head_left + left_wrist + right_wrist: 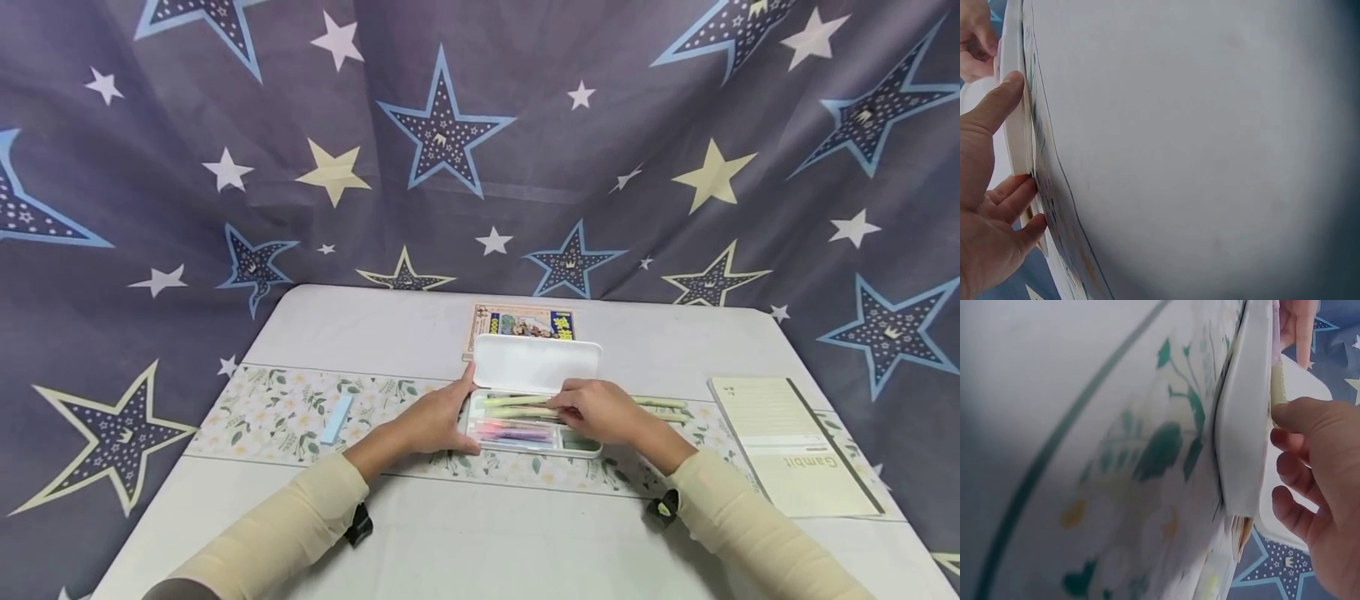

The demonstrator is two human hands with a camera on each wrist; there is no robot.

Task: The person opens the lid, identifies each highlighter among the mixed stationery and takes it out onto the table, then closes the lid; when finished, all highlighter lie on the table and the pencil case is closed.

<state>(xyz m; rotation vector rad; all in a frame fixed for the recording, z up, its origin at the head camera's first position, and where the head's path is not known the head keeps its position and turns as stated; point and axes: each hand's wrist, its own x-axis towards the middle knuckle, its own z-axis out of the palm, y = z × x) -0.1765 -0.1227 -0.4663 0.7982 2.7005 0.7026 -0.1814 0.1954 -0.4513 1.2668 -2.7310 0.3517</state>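
Note:
A white pencil case [581, 452] lies on the table with its lid [536, 364] raised at the back. Its left end is held by my left hand [435, 417], thumb on the front wall and fingers round the end. My right hand [600, 411] is over the case's right half. Between thumb and forefinger it pinches a slim pale-yellow pen or pencil [1278, 387]. More yellowish sticks [517, 412] lie in the back compartment. Pink, purple and blue pens [517, 432] fill the front left one. The right hand partly hides the case's right end.
A light-blue strip-like object [337, 419] lies to the left on the floral runner [277, 412]. Behind the lid is a printed booklet [483, 321]. Slim greenish-yellow items [667, 407] lie right of the case, near a "Gambit" notepad [795, 450].

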